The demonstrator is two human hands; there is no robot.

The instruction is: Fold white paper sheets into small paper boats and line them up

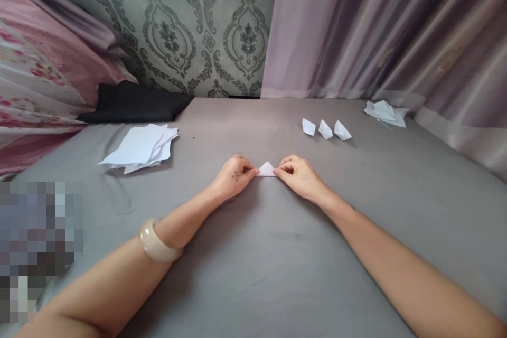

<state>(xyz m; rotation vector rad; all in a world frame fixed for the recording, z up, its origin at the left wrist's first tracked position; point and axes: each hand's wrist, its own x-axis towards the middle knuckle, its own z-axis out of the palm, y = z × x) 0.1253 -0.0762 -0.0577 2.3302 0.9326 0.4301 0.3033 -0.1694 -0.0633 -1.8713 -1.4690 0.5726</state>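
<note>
Between my hands is a small piece of folded white paper (266, 169), with a pointed peak at the top and a straight lower edge. My left hand (234, 175) pinches its left end between thumb and fingers. At the right end, my right hand (300, 175) grips it in the same way. Both hands are low over the grey cloth surface (277, 253). Beyond my right hand stand three small folded paper shapes in a row: a left one (308, 127), a middle one (325, 129) and a right one (342, 130).
A loose stack of white paper sheets (138, 146) lies to the left, with a black cloth (142, 103) behind it. More paper pieces (385, 112) rest at the far right near the purple curtain (356, 26). A patterned wall (208, 26) closes off the back.
</note>
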